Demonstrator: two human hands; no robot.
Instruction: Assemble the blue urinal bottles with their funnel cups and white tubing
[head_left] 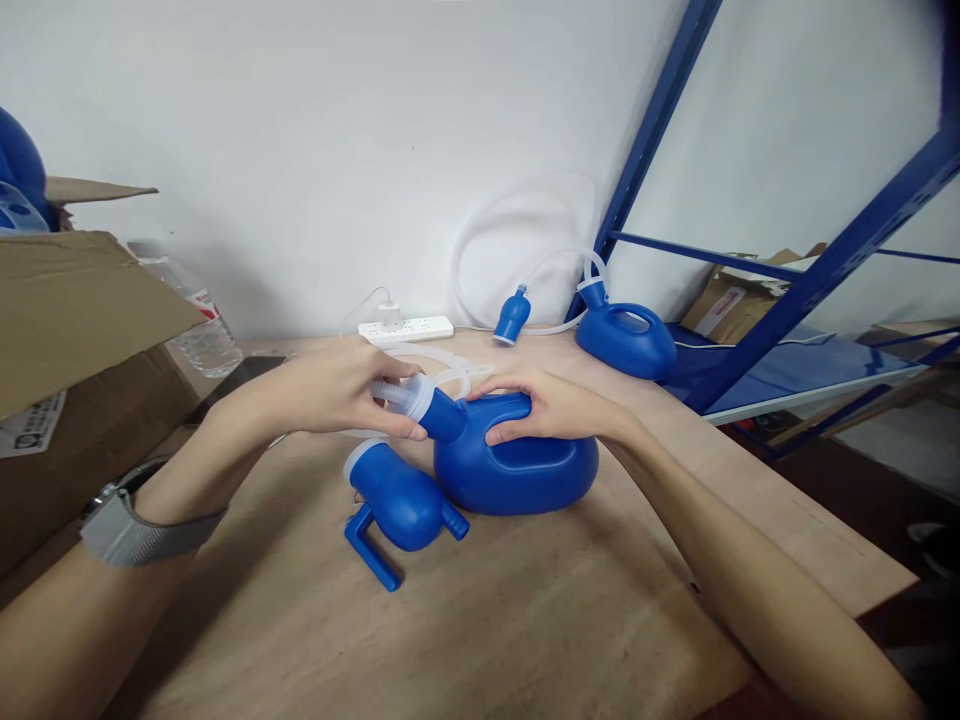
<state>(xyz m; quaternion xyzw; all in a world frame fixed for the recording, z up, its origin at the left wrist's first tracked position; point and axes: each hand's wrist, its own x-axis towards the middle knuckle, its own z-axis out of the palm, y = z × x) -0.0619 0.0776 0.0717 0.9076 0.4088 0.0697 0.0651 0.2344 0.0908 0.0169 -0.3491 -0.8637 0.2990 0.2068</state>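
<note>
Blue handled jug [517,485]: one, resting on the wooden tabletop [540,620], below both grips. Right hand [547,402]: curled around its handle, seemingly bracing the body. Left hand [356,385]: fingers closed about the translucent cap [410,397] at the neck, seemingly keeping it aligned. Blue spouted receiver [405,505], white-rimmed: lying just nearer than the left grip, apparently kept handy. Clear tubing [450,358]: behind.

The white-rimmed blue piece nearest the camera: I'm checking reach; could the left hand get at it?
Probably yes: the blue piece lies close to the left hand, nothing visibly between, though that hand holds the translucent cap on the blue jug.
</note>
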